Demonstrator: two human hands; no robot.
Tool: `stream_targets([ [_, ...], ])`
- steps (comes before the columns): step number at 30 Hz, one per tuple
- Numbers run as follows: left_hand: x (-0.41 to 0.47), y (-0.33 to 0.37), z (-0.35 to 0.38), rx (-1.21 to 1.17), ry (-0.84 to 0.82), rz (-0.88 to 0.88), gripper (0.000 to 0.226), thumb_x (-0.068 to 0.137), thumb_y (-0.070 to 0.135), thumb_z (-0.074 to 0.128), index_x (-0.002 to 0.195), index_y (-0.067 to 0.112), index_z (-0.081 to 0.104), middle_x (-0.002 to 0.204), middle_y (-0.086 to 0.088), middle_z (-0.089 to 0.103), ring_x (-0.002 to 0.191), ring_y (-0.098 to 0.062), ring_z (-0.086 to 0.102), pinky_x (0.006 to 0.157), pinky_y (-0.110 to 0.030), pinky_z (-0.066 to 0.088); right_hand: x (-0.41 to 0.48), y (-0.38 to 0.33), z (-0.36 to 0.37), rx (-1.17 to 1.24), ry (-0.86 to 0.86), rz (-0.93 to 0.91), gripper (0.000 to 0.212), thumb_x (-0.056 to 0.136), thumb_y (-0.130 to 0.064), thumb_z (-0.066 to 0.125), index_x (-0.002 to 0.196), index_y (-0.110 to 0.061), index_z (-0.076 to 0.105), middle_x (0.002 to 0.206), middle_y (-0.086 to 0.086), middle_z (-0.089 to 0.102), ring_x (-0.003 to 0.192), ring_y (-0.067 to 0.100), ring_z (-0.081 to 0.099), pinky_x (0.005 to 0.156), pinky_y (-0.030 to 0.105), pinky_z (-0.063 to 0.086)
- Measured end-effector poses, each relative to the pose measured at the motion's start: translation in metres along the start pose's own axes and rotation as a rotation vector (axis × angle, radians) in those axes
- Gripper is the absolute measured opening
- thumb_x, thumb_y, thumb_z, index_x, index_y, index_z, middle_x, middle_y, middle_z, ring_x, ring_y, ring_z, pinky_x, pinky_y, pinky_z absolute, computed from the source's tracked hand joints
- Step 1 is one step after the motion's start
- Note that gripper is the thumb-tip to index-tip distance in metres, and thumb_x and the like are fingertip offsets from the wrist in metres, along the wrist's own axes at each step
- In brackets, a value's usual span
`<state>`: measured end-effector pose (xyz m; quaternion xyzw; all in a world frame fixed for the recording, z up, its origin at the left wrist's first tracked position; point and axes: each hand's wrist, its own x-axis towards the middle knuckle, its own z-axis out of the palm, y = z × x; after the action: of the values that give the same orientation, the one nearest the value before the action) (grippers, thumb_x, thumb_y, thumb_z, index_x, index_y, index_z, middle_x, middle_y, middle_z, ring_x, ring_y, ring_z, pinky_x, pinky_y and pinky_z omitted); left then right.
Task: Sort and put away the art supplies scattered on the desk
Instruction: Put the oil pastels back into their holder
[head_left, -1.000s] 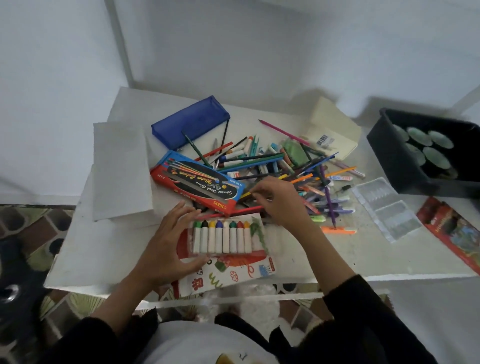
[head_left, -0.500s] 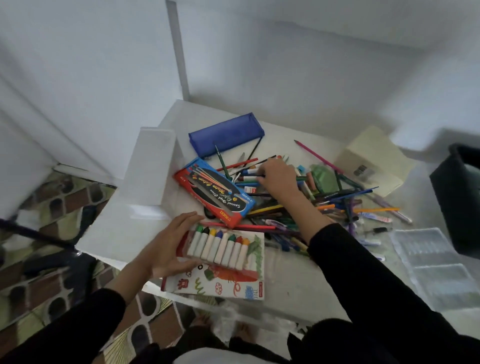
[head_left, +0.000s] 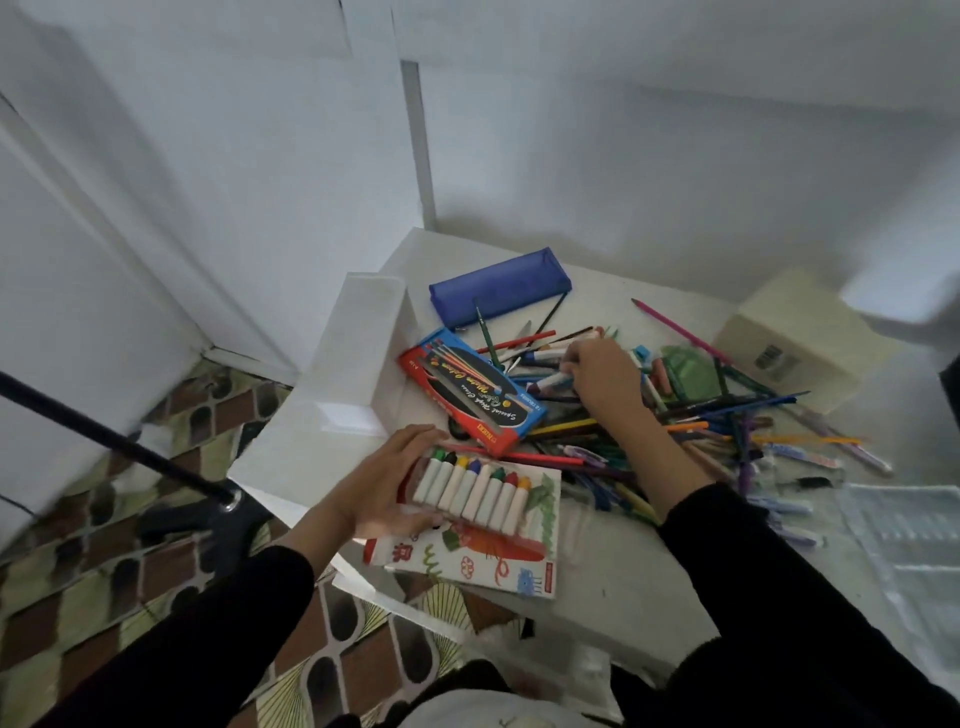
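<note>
Worktop (head_left: 597, 566): left hand (head_left: 387, 483) grips crayon pack (head_left: 475, 491); right hand (head_left: 602, 374) pinches marker (head_left: 550, 383) in pen pile (head_left: 727, 415); blue pencil case (head_left: 498, 286) behind.

The white desk (head_left: 597, 582) carried a loose heap of pens and pencils (head_left: 701, 431), which spread under the right hand (head_left: 602, 376) and out to its right. A white marker (head_left: 550, 384) lay at that hand's fingertips. Just left of the right hand lay a red-and-blue pencil box (head_left: 470, 392), and beyond that box a blue pencil case (head_left: 501, 286). Under the left hand (head_left: 387, 480) a tray of crayons (head_left: 472, 491) sat on an illustrated card box (head_left: 498, 556) at the near edge. A flat white box (head_left: 358, 353) lay beyond the left hand. A cream box (head_left: 795, 343) stood well to the right of the right hand, and clear plastic trays (head_left: 904, 535) lay to the right of the right forearm.
</note>
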<state>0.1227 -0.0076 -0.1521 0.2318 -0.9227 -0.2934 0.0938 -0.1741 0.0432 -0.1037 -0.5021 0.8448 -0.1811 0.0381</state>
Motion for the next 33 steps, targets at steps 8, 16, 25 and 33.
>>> stream_targets([
  [8, -0.001, -0.002, 0.001, 0.016, 0.009, -0.011, 0.093, 0.065, 0.067, 0.064, 0.140, 0.028, 0.027, 0.137, 0.006, 0.036, 0.121, -0.011, 0.041, 0.101, -0.038, 0.044, -0.016, 0.010, -0.012, 0.209, 0.075, -0.059, 0.010, 0.090, -0.008, 0.054, 0.093, -0.008, 0.064, 0.088, 0.013, 0.068, 0.083, 0.027, 0.062, 0.073, 0.034, 0.047],
  [16, -0.002, -0.004, 0.002, 0.027, 0.002, -0.014, 0.092, 0.064, 0.066, 0.063, 0.140, 0.031, 0.024, 0.138, 0.005, 0.035, 0.119, -0.011, 0.042, 0.098, -0.041, 0.046, -0.068, 0.010, -0.032, 0.713, 0.007, 0.044, 0.014, 0.092, 0.002, 0.050, 0.083, -0.007, 0.056, 0.068, 0.009, 0.056, 0.039, 0.006, 0.052, 0.047, 0.016, 0.047],
  [25, -0.003, -0.001, 0.002, 0.021, 0.028, -0.002, 0.098, 0.063, 0.071, 0.062, 0.140, 0.019, 0.030, 0.137, -0.001, 0.037, 0.117, -0.012, 0.043, 0.097, -0.035, 0.043, -0.118, -0.003, -0.025, 0.463, -0.022, -0.246, 0.007, 0.086, 0.002, 0.060, 0.088, -0.002, 0.064, 0.082, 0.000, 0.056, 0.067, 0.011, 0.053, 0.066, 0.025, 0.050],
  [33, -0.002, 0.000, 0.003, 0.023, 0.043, 0.006, 0.095, 0.063, 0.063, 0.065, 0.139, 0.014, 0.034, 0.135, -0.003, 0.040, 0.115, -0.010, 0.042, 0.096, -0.031, 0.041, -0.133, -0.015, -0.023, 0.457, -0.298, -0.395, 0.011, 0.080, -0.016, 0.072, 0.089, -0.012, 0.066, 0.082, -0.013, 0.047, 0.069, 0.003, 0.051, 0.064, 0.011, 0.045],
])
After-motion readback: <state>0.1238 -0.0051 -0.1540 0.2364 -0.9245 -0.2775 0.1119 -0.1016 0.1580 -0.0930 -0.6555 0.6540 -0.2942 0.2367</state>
